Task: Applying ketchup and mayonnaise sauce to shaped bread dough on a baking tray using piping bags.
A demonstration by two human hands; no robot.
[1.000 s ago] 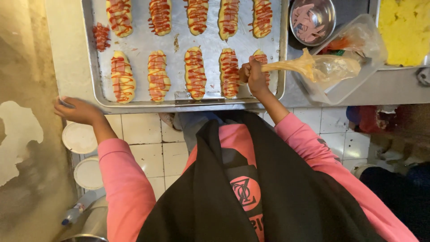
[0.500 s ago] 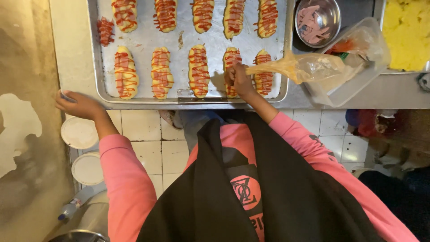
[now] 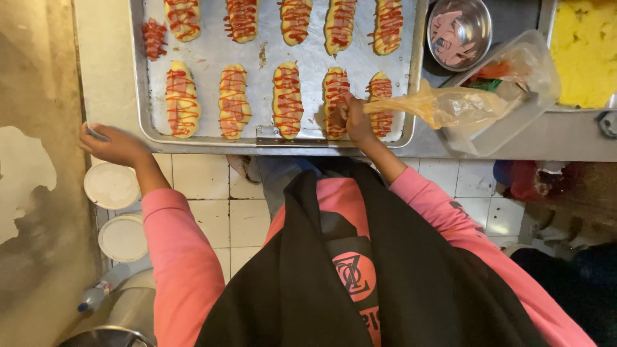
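A metal baking tray [image 3: 270,142] holds two rows of long bread rolls striped with red sauce. My right hand [image 3: 355,121] is shut on the narrow end of a yellowish piping bag [image 3: 443,106]. The hand is over the near row, between the fourth roll [image 3: 335,96] and the fifth roll [image 3: 382,96]. The bag trails off to the right, over the tray's rim. My left hand [image 3: 114,145] is curled over the counter edge [image 3: 103,96], left of the tray. A small pale thing shows under its fingers.
Right of the tray stand a steel bowl [image 3: 459,32] of pink meat slices, a clear plastic container [image 3: 514,96] and a pan of yellow mass [image 3: 581,51]. Two white lidded tubs [image 3: 110,185] and a bottle [image 3: 96,295] stand on the tiled floor.
My right hand has carried the piping bag leftward, from the last roll of the near row toward the fourth. My left hand stays on the counter edge.
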